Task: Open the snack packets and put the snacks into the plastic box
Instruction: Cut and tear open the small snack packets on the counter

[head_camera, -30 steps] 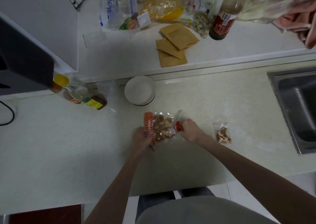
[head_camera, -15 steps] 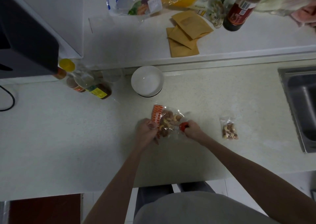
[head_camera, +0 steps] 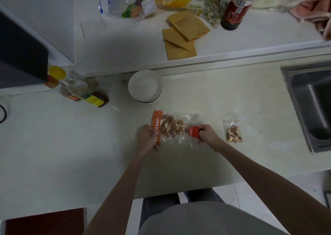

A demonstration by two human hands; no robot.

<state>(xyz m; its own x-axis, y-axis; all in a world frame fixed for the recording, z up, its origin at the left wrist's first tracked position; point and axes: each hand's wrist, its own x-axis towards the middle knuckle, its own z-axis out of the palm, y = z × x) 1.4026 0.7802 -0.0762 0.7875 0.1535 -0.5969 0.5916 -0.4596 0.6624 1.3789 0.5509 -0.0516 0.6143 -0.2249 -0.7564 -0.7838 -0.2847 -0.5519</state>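
Note:
A clear packet of mixed nuts (head_camera: 172, 127) with orange ends lies stretched flat on the pale counter (head_camera: 71, 145). My left hand (head_camera: 146, 139) pinches its left orange strip. My right hand (head_camera: 208, 134) pinches the red tab at its right end. A second, smaller clear nut packet (head_camera: 233, 134) lies on the counter just right of my right hand. A round white plastic box (head_camera: 145, 86) stands behind the packet, near the raised ledge.
A steel sink (head_camera: 311, 105) is sunk in at the right. Sauce bottles (head_camera: 80, 93) lie at the left beside a dark appliance (head_camera: 21, 55). On the raised ledge sit brown paper envelopes (head_camera: 182, 36), a dark bottle (head_camera: 234, 10) and several food bags (head_camera: 125, 1).
My hands have drawn apart, pulling the packet out longer and flatter between them. The right hand has slid to the right with the red tab. The camera has tilted, shifting the scene.

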